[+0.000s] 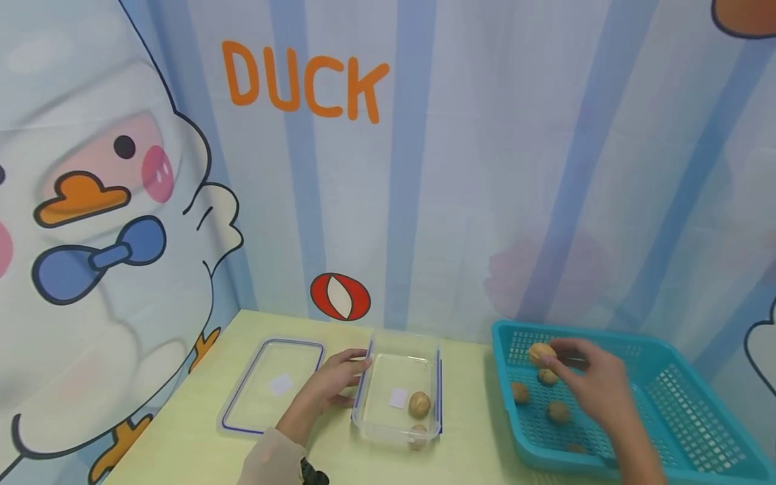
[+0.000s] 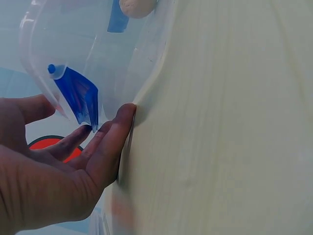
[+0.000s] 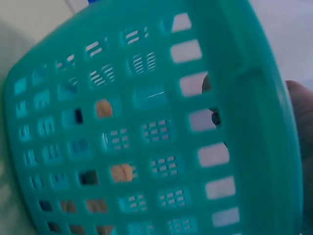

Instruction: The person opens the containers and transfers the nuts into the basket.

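Note:
My right hand (image 1: 597, 380) pinches a walnut (image 1: 541, 353) between thumb and fingertips, over the left part of a blue plastic basket (image 1: 645, 337). Several more walnuts (image 1: 558, 412) lie on the basket's floor below. In the right wrist view the basket wall (image 3: 254, 127) covers most of that hand. My left hand (image 1: 336, 382) touches the left side of a clear box (image 1: 397, 433), its thumb by the rim. The left wrist view has its extended fingers around a blue latch (image 2: 80, 95). Inside the box, a walnut (image 1: 419, 405) sits near the front right, with another close to the front wall.
Left of the box, a clear lid with a blue seal (image 1: 279, 385) lies flat on the pale yellow tabletop (image 1: 467, 404). A printed curtain (image 1: 461, 168) hangs behind the table. White labels show on the lid and in the box.

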The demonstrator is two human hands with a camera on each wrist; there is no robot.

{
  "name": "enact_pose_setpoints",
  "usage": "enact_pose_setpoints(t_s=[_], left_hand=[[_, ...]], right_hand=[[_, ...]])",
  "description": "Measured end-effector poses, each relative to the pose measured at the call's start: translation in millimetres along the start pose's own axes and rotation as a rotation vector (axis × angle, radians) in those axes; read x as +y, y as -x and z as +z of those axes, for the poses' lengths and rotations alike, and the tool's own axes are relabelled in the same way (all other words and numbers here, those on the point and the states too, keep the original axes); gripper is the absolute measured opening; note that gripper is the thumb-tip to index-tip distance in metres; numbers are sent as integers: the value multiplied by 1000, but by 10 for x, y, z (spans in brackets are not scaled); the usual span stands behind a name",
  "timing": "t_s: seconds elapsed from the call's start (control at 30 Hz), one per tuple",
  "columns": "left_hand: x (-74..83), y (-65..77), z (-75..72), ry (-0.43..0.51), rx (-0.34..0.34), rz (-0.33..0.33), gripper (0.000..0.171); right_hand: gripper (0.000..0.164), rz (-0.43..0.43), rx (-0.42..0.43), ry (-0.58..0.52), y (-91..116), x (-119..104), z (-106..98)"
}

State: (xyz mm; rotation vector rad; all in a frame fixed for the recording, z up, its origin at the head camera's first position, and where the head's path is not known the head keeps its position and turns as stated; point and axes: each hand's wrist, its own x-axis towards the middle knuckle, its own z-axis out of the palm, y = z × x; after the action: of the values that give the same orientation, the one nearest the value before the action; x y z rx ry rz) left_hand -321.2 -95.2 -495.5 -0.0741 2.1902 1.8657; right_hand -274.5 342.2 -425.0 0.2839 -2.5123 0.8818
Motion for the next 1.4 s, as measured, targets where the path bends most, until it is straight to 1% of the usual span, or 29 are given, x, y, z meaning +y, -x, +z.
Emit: enact_pose_setpoints(t_s=[0.13, 0.27, 0.37, 0.53, 0.73, 0.83, 0.93, 1.03, 1.13, 1.27, 1.4], left_hand=[[4, -1, -4, 7, -4, 6, 60], [8, 7, 1, 11, -10, 5, 59], [4, 9, -1, 10, -5, 6, 59], [2, 8, -13, 4, 5, 0, 58], [12, 8, -14, 10, -2, 2, 59], [11, 7, -9, 10, -4, 6, 58], [7, 5, -7, 7, -6, 15, 58], [0, 6, -10, 11, -8, 19, 58], [-7, 6, -9, 10, -7, 16, 58], [-4, 8, -7, 2, -9, 14, 59], [-2, 13, -12, 5, -3, 10, 58]], right_hand=[[43, 51, -59, 22, -16, 73, -32], [52, 140, -136, 41, 5, 155, -42], [55, 172, -160, 49, 1, 200, -26], [53, 174, -169, 62, -31, 239, 37], [51, 184, -169, 57, -33, 278, 62], [55, 192, -152, 63, -22, 295, 50], [57, 197, -102, 62, 0, 286, 38], [56, 178, -34, 46, 21, 239, 31], [53, 155, 2, 21, 39, 140, 22], [52, 127, -22, -21, 39, -87, 40], [46, 55, -78, -103, -12, -383, 160]])
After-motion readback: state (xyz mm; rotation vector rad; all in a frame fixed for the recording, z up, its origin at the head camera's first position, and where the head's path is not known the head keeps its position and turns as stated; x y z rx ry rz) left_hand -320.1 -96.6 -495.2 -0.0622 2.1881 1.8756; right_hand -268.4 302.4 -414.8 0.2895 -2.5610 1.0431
